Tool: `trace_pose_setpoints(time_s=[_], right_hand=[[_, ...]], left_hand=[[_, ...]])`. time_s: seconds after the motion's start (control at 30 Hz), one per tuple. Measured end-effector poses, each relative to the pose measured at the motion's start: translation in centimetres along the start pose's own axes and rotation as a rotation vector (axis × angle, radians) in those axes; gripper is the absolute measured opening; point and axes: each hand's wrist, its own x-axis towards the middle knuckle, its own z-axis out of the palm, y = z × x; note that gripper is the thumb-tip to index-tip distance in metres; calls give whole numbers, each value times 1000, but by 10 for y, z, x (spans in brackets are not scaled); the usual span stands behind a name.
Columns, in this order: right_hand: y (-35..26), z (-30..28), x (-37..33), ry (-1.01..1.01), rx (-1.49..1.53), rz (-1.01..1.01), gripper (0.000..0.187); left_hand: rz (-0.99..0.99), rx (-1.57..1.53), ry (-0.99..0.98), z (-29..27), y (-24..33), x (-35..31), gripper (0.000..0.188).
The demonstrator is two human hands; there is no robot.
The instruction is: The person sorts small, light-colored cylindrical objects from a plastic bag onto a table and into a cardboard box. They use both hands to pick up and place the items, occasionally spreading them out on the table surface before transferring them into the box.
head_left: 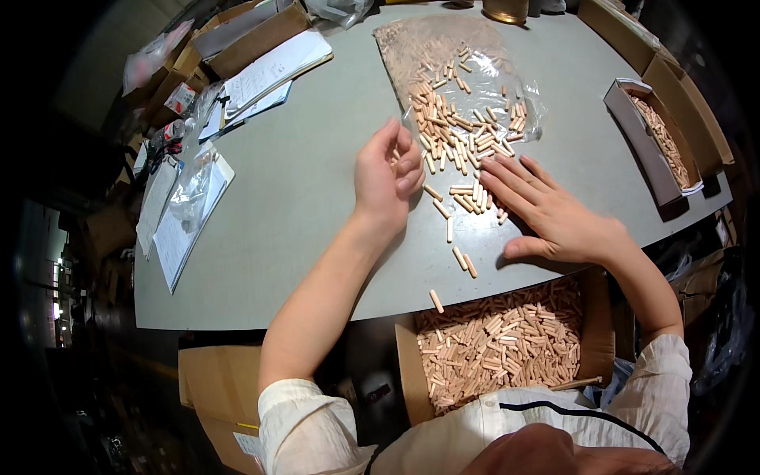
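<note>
Many small wooden dowel pins (451, 138) lie loose across the table, spilling from a clear plastic bag (431, 47) that holds more of them. My right hand (546, 210) rests palm down with its fingers stretched out, covering part of a cluster of pins. To the left of the pile, my left hand (388, 174) is curled closed; what lies inside its fingers, if anything, is hidden. A few single pins (460, 258) trail toward the table's near edge. Below that edge, an open cardboard box (499, 348) is full of the same pins.
The grey table (293, 190) has a curved-looking edge. At the right stands a narrow box (665, 142) of pins beside a long cardboard box (693, 111). Clipboards with papers (269, 75) lie at the left. A closed carton (218, 380) sits below the table.
</note>
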Motion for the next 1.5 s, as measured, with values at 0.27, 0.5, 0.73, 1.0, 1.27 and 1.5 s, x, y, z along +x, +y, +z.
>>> trace_pose_setpoints(time_s=[0.27, 0.5, 0.73, 1.0, 1.27, 1.5], right_hand=[[-2, 3, -70, 66, 433, 7, 97], [29, 19, -78, 553, 1094, 367, 48], [26, 23, -74, 554, 941, 282, 39], [28, 23, -77, 568, 1076, 267, 38], [25, 21, -63, 533, 722, 223, 33], [24, 23, -38, 406, 396, 236, 46]], left_hand=[[84, 286, 25, 12, -11, -9, 35], [220, 438, 32, 28, -28, -26, 37], [177, 216, -63, 62, -62, -80, 36], [306, 346, 57, 33, 5, -29, 46], [713, 1297, 162, -18, -7, 32, 47], [983, 1992, 99, -25, -21, 15, 30]])
